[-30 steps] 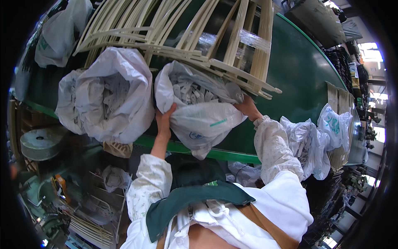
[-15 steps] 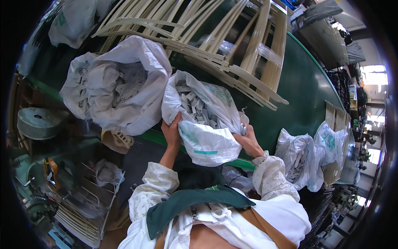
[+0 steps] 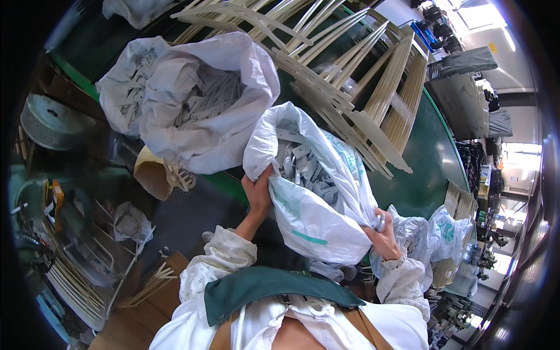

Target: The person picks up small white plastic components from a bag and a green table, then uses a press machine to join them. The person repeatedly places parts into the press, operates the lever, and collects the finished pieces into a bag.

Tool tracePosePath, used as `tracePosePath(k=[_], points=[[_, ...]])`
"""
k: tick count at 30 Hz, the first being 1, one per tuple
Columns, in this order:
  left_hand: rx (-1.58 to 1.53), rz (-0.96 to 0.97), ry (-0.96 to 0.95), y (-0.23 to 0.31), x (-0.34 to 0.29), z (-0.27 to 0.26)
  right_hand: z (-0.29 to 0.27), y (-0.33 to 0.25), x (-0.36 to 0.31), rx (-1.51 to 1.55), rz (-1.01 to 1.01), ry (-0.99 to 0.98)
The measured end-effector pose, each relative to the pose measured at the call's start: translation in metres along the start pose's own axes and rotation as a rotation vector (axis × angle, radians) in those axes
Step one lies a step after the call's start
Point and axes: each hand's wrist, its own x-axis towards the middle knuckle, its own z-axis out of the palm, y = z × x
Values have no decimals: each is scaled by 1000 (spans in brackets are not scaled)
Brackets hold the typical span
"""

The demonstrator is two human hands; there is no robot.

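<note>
Between my two hands is a white woven sack (image 3: 326,233) with green print, its mouth rolled open. Small flat grey-white plastic pieces (image 3: 306,169) fill it. My left hand (image 3: 256,195) is closed on the sack's left side, below the rolled rim. On the right, my right hand (image 3: 383,236) grips a bunched fold of the sack. The sack leans over the near edge of the green table, its bottom toward my body. Just left of it stands a larger open white sack (image 3: 233,125) of similar pieces, pressed against another filled sack (image 3: 119,96).
Long cream slatted frames (image 3: 361,99) lie across the green table (image 3: 431,143) beyond the sacks. Clear plastic bags (image 3: 446,233) sit at the right. A tan container (image 3: 154,172) is below the left sacks. Machinery and a rack of strips (image 3: 76,289) stand at lower left.
The held sack has shifted right and toward me, with both hands still on it. Its mouth now shows more of the pieces inside. The whole view has also turned somewhat.
</note>
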Motion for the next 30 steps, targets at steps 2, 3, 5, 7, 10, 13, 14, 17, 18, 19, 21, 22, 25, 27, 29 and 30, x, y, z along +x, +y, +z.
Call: tracePosePath(k=[2, 3, 5, 7, 10, 13, 14, 17, 18, 19, 21, 22, 25, 27, 29, 30], points=[[-34, 28, -17, 10, -12, -8, -2, 3, -17, -23, -19, -20], [-53, 43, -18, 12, -19, -11, -10, 17, -29, -68, -55, -37], [-68, 97, 86, 21, -34, -16, -30, 60, -55, -163, -143, -63], [-75, 180, 26, 36, -44, -33, -16, 28, -56, -308, -368, -244], [-100, 213, 21, 52, -58, -73, 6, 32, -64, -212, -287, -283], [-47, 167, 112, 60, -77, -132, 56, 6, -50, -263, -180, -481], [-22, 157, 172, 64, -89, -154, 76, 9, -52, -250, -206, -530], [-106, 131, 523, 78, -128, -213, 132, -8, -57, -326, -236, -652], [-143, 212, 575, 86, -143, -234, 148, -11, -59, -385, -277, -698], [-180, 293, 621, 94, -156, -257, 175, -25, -71, -336, -333, -690], [-185, 378, 780, 104, -180, -300, 210, -34, -70, -416, -282, -882], [-254, 323, 876, 116, -192, -318, 230, -39, -70, -455, -254, -974], [-174, 491, 951, 137, -219, -386, 319, -92, -93, -361, -240, -1266], [-87, 562, 1022, 143, -235, -429, 370, -106, -104, -265, -201, -1379], [-52, 681, 1215, 158, -250, -464, 415, -92, -90, -275, -438, -1494], [-38, 718, 1190, 164, -262, -486, 444, -93, -93, -235, -554, -1518]])
